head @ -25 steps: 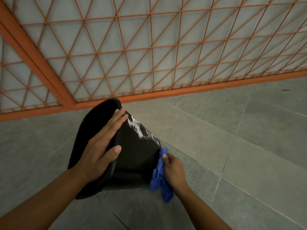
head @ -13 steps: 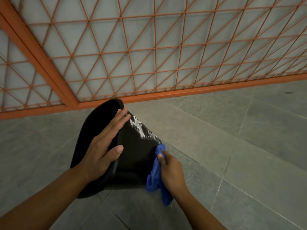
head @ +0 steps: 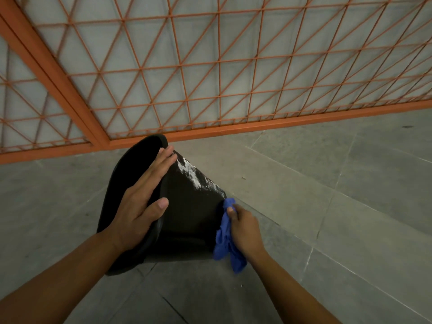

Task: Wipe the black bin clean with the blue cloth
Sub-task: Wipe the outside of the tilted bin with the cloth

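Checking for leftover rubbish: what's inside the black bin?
Cannot be seen: the black bin lies tipped, mouth turned away, left hand across its rim. Only its outer wall shows, with white residue.

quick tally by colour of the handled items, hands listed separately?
Black: 1, the black bin, tipped over, white smears on its side
Blue: 1, the blue cloth
Hands: 2, left hand flat on the bin rim, right hand gripping the cloth
Total: 4

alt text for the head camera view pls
A person's left hand steadies a black bin tipped on a grey tiled floor while the right hand presses a blue cloth to its side, below white smears.
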`<state>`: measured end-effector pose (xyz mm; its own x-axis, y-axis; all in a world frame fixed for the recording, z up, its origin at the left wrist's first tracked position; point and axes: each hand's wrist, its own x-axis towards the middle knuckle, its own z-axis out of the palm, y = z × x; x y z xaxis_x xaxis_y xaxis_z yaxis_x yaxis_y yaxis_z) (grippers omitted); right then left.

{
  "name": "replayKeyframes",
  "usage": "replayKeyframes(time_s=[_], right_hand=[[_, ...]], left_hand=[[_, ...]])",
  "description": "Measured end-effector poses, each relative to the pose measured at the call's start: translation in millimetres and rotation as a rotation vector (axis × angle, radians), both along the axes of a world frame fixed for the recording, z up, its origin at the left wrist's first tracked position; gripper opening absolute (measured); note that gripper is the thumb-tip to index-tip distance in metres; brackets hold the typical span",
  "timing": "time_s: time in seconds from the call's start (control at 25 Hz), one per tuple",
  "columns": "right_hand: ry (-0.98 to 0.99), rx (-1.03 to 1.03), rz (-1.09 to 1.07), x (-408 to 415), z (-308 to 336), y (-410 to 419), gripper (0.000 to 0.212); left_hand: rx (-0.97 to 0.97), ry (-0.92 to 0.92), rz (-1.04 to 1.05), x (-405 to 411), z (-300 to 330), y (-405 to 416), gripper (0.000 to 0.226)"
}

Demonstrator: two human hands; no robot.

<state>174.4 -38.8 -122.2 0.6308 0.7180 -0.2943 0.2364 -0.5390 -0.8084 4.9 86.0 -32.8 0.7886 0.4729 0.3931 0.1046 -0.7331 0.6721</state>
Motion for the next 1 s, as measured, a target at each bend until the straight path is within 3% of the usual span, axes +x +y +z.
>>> replayKeyframes(time_s=[0.2, 0.4, 0.52, 0.72, 0.88, 1.0], right_hand=[[0.065, -0.055, -0.072, -15, 7, -16, 0.027], [0.139, 0.209, 0.063, -48, 48, -16, 0.042], [0.207, 0.287, 0.008, -45, 57, -7, 0.041], [0.103, 0.503, 0.173, -68, 85, -1, 0.043], [0.151, 0.47, 0.046, -45, 81, 19, 0.04], [0.151, 0.449, 0.109, -65, 87, 0, 0.043]], left_hand=[[0.0, 0.016, -0.026, 1, 3, -1, 0.078], [0.001, -0.005, -0.006, 0, 0, -1, 0.079], [-0.005, 0.01, -0.007, 0, 0, -1, 0.079], [0.056, 0.047, -0.035, 2, 3, 1, 0.077], [0.06, 0.066, -0.038, 2, 5, 0, 0.078], [0.074, 0.058, -0.057, 3, 4, -1, 0.077]])
